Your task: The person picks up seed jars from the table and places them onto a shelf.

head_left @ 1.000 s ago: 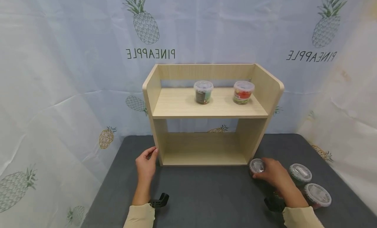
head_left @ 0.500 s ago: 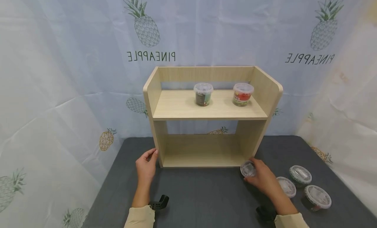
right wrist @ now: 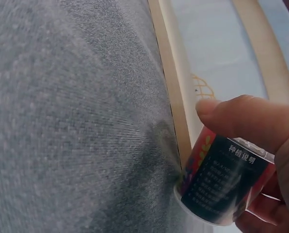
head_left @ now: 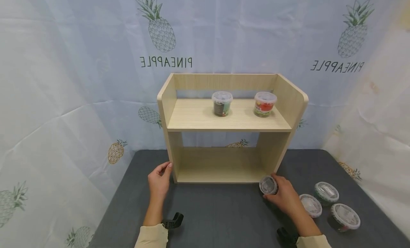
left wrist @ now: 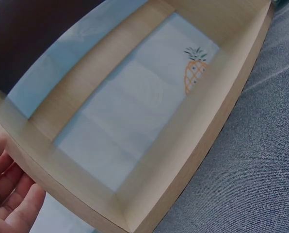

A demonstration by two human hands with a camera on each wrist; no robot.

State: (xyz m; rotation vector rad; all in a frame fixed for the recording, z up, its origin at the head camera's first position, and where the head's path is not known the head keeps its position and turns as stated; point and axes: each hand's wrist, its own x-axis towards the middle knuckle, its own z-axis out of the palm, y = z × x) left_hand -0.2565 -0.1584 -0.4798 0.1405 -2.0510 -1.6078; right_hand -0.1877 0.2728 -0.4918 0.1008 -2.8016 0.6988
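Note:
In the head view my right hand (head_left: 285, 196) holds a small lidded plastic cup (head_left: 267, 186) just in front of the shelf's lower right corner. Seen from the right wrist, thumb and fingers wrap this cup (right wrist: 219, 177), whose dark green and red label carries white writing; its base is close to the table cloth. My left hand (head_left: 159, 177) touches the outer left side of the two-tier wooden shelf (head_left: 229, 124), low down. Close up in the left wrist view, its loosely bent fingers (left wrist: 25, 206) rest at the edge of the side panel (left wrist: 62, 196), none reaching inside.
On the upper tier stand a dark-labelled cup (head_left: 222, 104) and a red-labelled cup (head_left: 264, 104). Three more lidded cups, among them a green-rimmed one (head_left: 326, 192), sit on the grey table (head_left: 217, 216) right of my right forearm. A pineapple-print curtain (head_left: 230, 34) hangs behind.
My right hand has carried the cup left and slightly towards me, to the front of the shelf's right corner, uncovering another cup beside the forearm. The left hand has stayed put.

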